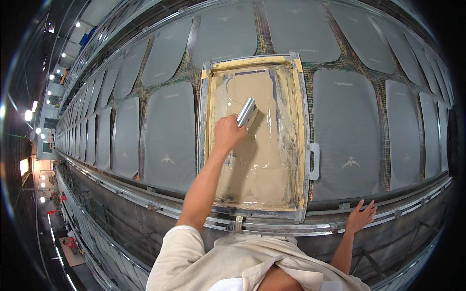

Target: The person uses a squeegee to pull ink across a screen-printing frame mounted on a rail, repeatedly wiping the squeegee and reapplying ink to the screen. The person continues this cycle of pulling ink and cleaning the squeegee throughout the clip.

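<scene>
My left hand (229, 132) is closed round one end of a shiny metal tool (247, 110), short and roughly tube-shaped; its exact kind does not show. Under that hand lies a screen printing frame (301, 97) with metal edges and yellowish tape along its inner border. A glossy tan layer (252, 169) covers much of its mesh, and dark outlines show through. The tool casts a shadow on the screen. To the right, my right hand (360, 217) hangs over the table's near rail with fingers spread, holding nothing.
Grey rounded panels (345, 131) with small printed marks lie in two long rows on both sides of the frame. A pale loop handle (314, 161) sticks out from the frame's right side. A metal rail (272, 228) runs along the table's near edge.
</scene>
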Motion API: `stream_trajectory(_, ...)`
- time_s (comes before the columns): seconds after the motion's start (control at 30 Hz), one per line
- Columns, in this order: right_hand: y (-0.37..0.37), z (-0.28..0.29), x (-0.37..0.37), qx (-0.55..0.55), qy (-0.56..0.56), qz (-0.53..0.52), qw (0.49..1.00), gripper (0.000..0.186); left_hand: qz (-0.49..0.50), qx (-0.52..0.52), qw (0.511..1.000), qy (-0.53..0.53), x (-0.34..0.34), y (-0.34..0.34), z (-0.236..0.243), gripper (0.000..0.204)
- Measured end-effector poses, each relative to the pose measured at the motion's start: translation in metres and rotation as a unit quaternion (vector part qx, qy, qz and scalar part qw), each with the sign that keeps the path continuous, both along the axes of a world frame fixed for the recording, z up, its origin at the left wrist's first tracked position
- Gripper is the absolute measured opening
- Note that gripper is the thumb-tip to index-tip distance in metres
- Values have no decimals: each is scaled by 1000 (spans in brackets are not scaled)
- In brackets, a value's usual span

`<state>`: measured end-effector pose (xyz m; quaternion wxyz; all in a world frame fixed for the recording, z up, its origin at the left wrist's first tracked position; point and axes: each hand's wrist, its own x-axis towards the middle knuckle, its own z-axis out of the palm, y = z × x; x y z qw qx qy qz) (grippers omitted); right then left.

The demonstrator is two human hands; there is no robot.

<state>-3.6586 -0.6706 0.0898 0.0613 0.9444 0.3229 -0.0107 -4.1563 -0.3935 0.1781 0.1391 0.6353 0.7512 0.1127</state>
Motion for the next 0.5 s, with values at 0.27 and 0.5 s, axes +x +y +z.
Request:
stream_trajectory(0.27, 5, 5, -8, 19, 14, -23, 999, 61, 43, 76, 989, 122, -56, 114, 1, 22)
stream_trajectory(0.5, 24, 15, -10, 3, -27, -77, 997, 56, 39, 25, 998, 49, -7, 87, -12, 25)
